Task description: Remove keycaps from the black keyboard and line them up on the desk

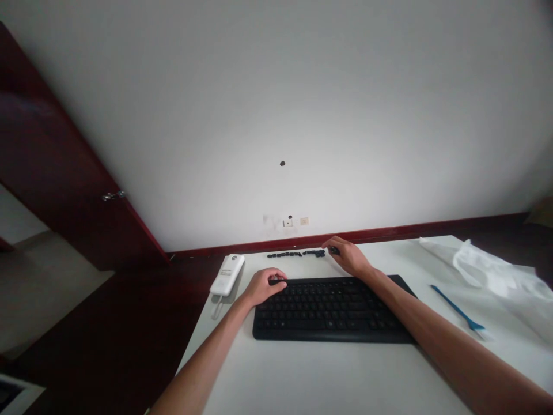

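Keycaps coming off a keyboard, one row begun.
Head view: left hand [263, 285] curls on the keyboard [330, 310] corner; right hand [348, 256] pinches a keycap [333, 250] beside the row of removed keycaps [296, 253]; most keys remain.

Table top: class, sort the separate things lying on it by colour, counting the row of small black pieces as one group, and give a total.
Black: 2, the keyboard and the row of small black pieces
White: 2, the white device and the white sheet
Blue: 1, the blue tool
Total: 5
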The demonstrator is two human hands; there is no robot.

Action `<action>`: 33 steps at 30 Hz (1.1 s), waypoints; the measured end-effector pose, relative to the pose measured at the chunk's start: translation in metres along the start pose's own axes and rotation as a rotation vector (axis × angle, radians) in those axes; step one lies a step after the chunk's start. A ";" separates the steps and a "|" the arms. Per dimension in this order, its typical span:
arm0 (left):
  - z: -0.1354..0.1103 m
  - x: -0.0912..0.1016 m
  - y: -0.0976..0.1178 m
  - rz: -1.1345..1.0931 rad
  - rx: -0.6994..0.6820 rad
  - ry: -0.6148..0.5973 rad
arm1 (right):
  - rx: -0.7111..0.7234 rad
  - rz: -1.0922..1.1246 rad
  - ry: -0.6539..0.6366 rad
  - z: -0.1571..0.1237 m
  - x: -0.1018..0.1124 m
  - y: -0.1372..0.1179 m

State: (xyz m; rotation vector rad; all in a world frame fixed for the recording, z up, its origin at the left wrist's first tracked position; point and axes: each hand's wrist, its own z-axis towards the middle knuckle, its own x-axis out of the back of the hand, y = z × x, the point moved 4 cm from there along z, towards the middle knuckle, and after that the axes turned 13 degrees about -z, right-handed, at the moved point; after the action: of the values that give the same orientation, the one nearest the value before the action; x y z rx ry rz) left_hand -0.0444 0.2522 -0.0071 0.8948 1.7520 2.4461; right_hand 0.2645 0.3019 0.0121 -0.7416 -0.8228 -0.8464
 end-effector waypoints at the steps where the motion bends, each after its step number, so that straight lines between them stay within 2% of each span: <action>1: 0.000 0.000 0.000 0.010 -0.001 0.010 | -0.001 -0.010 -0.016 -0.001 -0.004 0.002; 7: 0.001 0.000 0.001 0.005 0.001 0.052 | 0.035 -0.054 -0.178 -0.007 -0.017 0.004; 12: 0.001 0.001 0.001 0.032 -0.022 0.068 | 0.040 -0.114 -0.255 -0.006 -0.024 0.004; 24: 0.001 0.001 0.003 0.015 -0.013 0.065 | 0.086 -0.031 -0.196 -0.004 -0.012 -0.005; 33: 0.000 0.000 0.004 -0.012 -0.001 0.066 | 0.064 -0.092 -0.329 0.000 -0.013 -0.005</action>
State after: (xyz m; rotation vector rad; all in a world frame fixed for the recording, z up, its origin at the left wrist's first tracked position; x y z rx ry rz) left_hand -0.0430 0.2506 -0.0036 0.8098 1.7705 2.4964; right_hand 0.2555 0.3042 0.0027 -0.8022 -1.1795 -0.7861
